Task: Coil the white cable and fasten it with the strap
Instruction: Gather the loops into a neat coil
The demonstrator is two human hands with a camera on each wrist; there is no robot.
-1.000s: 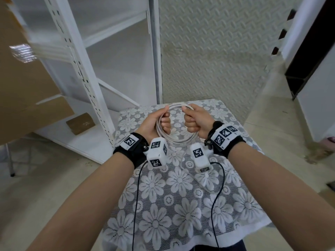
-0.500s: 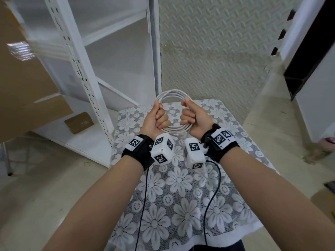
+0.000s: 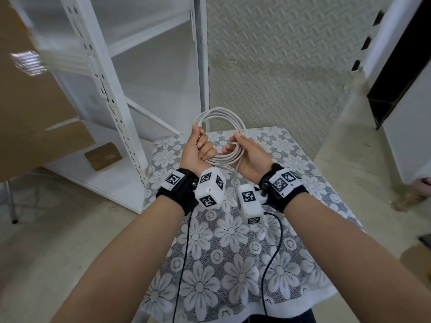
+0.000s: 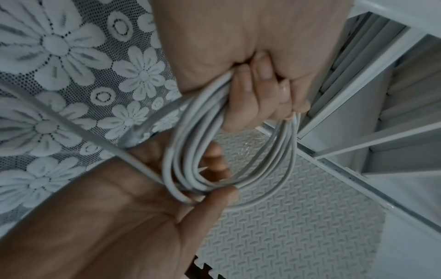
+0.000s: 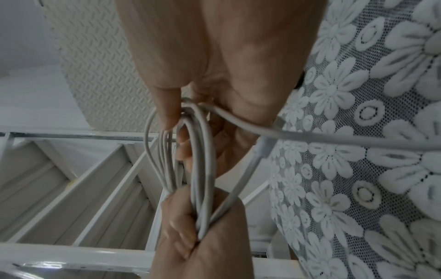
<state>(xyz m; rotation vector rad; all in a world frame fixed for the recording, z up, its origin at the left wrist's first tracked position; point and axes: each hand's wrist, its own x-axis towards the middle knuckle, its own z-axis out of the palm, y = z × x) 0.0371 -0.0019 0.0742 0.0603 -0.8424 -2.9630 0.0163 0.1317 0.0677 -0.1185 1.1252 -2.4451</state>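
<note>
In the head view, at the centre of the frame, we hold the white cable [image 3: 219, 136] as a round coil above the far edge of the worktop [image 3: 233, 241]. Our left hand [image 3: 198, 148] has a closed grip on the coil's left side, and our right hand [image 3: 247, 157] pinches its right side.

In the left wrist view, the left fingers [image 4: 253, 98] curl tightly round several loops, while a loose end runs off to the left of the frame.

In the right wrist view, the right thumb [image 5: 164, 105] presses the bundle against the fingers. We see no strap anywhere. If either grip eases while we look for one, the loops may spring apart and the free end may unwind.
</note>
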